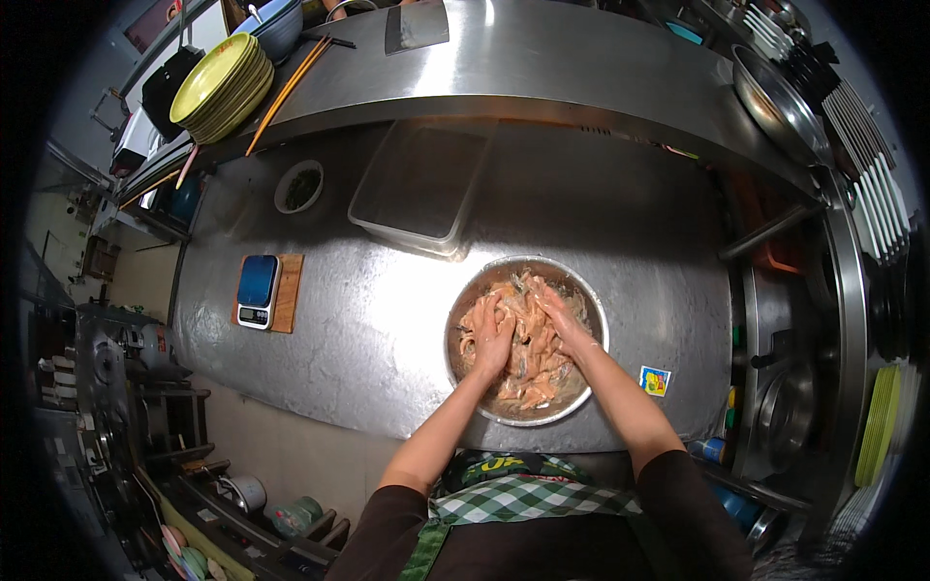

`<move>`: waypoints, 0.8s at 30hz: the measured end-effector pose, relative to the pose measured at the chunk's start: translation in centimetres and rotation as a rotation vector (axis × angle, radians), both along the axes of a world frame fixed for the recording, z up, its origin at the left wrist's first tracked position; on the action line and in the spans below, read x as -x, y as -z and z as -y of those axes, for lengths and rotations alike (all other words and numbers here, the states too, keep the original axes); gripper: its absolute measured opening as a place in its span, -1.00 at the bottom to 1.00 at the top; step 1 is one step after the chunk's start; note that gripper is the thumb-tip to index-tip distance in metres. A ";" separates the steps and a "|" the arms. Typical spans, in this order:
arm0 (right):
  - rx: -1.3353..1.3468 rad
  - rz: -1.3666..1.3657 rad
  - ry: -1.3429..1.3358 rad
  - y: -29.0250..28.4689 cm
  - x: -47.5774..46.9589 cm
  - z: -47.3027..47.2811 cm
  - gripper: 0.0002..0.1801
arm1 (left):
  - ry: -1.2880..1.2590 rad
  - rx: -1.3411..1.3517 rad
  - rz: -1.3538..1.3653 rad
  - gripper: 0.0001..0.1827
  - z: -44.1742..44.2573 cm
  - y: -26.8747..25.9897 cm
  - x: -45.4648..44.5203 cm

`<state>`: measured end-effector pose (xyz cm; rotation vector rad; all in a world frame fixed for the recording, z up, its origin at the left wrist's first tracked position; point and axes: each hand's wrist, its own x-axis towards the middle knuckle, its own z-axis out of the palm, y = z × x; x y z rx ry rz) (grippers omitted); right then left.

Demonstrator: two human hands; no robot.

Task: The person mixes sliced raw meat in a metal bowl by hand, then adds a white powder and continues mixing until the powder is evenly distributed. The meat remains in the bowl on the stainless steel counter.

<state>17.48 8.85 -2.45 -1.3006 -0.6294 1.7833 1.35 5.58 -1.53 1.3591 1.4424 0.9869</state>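
Observation:
A round stainless steel bowl (597, 299) stands on the steel table in front of me, filled with pale pink strips of raw meat (534, 348) that look wet and coated. Inside it, on the left of the heap, my left hand (494, 338) has its fingers pressed into the strips, with meat between thumb and fingers. My right hand (563, 319) grips the heap from the right, its fingertips partly buried. Small greyish bits are mixed among the strips; what they are I cannot tell.
Right of the bowl lies a small printed packet (654, 380). A clear plastic tub (414, 192) and a white bowl of chopped greens (300, 187) stand behind. Leftward, a digital kitchen scale (258, 290) rests on a wooden board (290, 294). Stacked yellow-green plates (221, 87) and chopsticks (289, 91) occupy the raised shelf (552, 58).

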 end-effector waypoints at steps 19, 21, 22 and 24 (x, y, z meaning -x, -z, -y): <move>-0.101 0.122 0.035 -12.4 3.6 8.9 -0.33 | 0.213 0.071 -0.491 -0.45 -1.6 -5.6 1.5; 0.117 -0.096 0.162 -11.8 2.8 11.7 -0.40 | 0.328 -0.124 -0.379 -0.65 -3.4 -3.6 1.7; 0.222 -0.167 0.181 -11.4 2.2 12.9 -0.41 | 0.416 -0.170 -0.317 -0.65 -4.5 -2.8 1.4; 0.397 -0.293 0.176 -10.3 1.2 14.4 -0.42 | 0.540 -0.186 -0.443 -0.62 -5.4 -1.4 1.1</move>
